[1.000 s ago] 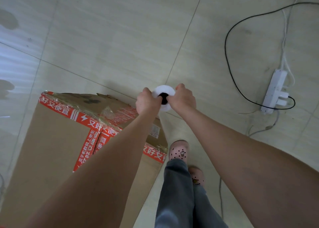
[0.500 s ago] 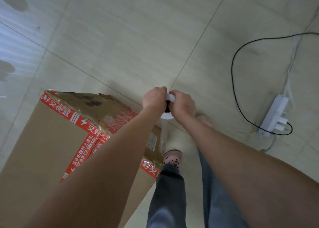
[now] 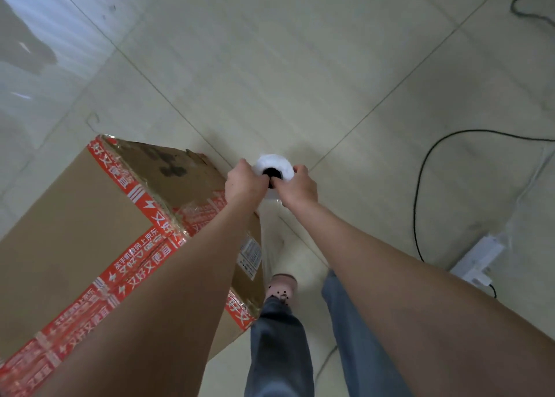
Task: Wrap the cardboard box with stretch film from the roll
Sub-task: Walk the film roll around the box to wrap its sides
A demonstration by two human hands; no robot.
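Now from the head camera: roll back in plain sight, white end face and dark core turned up at the lens, where half a second ago lay mostly hidden between the fists. Left hand and right hand both closed around it from either side, fingers curled at the core. Held upright just off the far right corner of the cardboard box, clear of touching it. Faint sheet of stretch film hanging below the roll, running back along the box's right side (hard to trace, being clear). Shoe stepped forward beside the box, power strip slid lower and nearer in the frame: reads as walking round the corner, so another side likely about to be covered.

As for contents: box taped shut with red printed tape, nothing of the inside visible.
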